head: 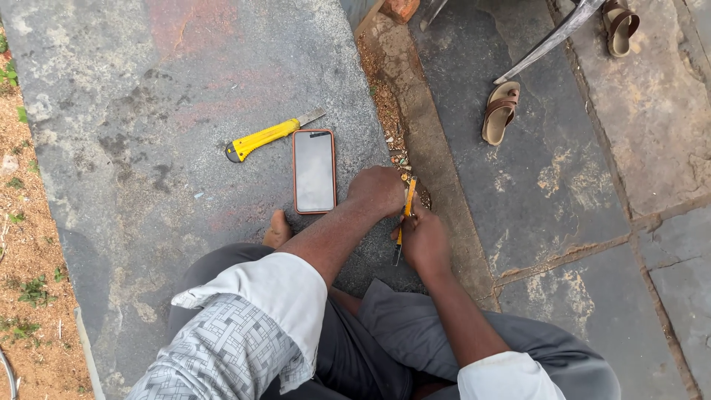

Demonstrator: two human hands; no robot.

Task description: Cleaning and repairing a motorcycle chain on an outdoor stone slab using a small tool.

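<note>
Grey stone slab point(185, 89) with a yellow utility knife point(270, 135) and a phone point(314, 171) side by side.

The left hand point(379, 190) hid its fingers and whatever they pinched; the right hand point(424, 241) covered the middle of the yellow tool point(406, 200). Far right, a sandal point(619, 27) and a brick point(401, 9) were cut off by the top edge

A phone point(314, 171) lies on the slab point(185, 89), a utility knife point(270, 136) just behind it, two sandals point(501, 112) far right.
</note>
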